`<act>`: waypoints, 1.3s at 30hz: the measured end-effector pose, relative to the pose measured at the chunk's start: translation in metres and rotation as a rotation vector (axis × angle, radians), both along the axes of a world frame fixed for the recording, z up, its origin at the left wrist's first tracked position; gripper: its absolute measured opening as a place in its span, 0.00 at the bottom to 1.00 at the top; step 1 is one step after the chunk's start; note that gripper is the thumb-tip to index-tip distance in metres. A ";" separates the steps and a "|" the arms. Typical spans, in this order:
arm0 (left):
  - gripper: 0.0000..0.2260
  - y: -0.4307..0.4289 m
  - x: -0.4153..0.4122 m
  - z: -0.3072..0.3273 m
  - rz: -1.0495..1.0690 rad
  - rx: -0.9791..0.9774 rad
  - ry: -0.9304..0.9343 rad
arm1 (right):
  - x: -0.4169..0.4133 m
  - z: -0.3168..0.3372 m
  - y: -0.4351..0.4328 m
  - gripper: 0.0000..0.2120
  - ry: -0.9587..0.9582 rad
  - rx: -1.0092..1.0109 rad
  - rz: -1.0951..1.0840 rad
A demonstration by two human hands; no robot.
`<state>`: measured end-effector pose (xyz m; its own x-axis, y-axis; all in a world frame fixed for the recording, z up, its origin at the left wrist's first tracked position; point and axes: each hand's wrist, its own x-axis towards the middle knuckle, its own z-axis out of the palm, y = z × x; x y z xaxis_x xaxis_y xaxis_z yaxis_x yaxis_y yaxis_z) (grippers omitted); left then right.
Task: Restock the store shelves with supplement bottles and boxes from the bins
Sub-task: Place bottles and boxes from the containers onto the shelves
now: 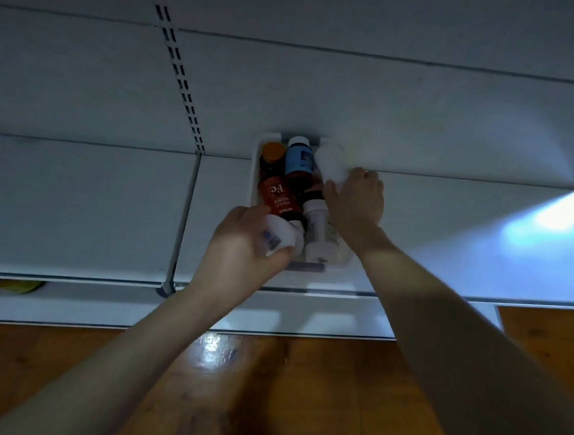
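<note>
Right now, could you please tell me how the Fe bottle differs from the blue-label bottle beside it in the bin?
The Fe bottle has an orange cap and a red label; the blue-label bottle has a white cap and a blue label. The Fe bottle lies left; the blue-label bottle lies right, its cap farther back. Both are dark and lie in the bin.

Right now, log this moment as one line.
stage: picking from bin | left hand: grips near white bottle | right hand: grips far white bottle | bin: on shelf, other bottles inside
</note>
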<state>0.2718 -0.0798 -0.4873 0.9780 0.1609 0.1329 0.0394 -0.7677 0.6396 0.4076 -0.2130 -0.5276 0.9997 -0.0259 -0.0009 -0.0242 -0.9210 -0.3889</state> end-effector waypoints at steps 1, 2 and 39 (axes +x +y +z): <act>0.16 -0.002 -0.005 0.003 -0.010 -0.029 -0.005 | -0.007 0.003 -0.004 0.20 -0.009 0.047 -0.022; 0.16 -0.005 -0.010 0.008 -0.013 -0.061 -0.003 | -0.015 0.007 -0.008 0.20 -0.015 0.101 -0.046; 0.24 0.005 -0.180 0.301 0.112 -0.253 -0.073 | -0.196 0.373 -0.030 0.08 0.237 0.770 0.340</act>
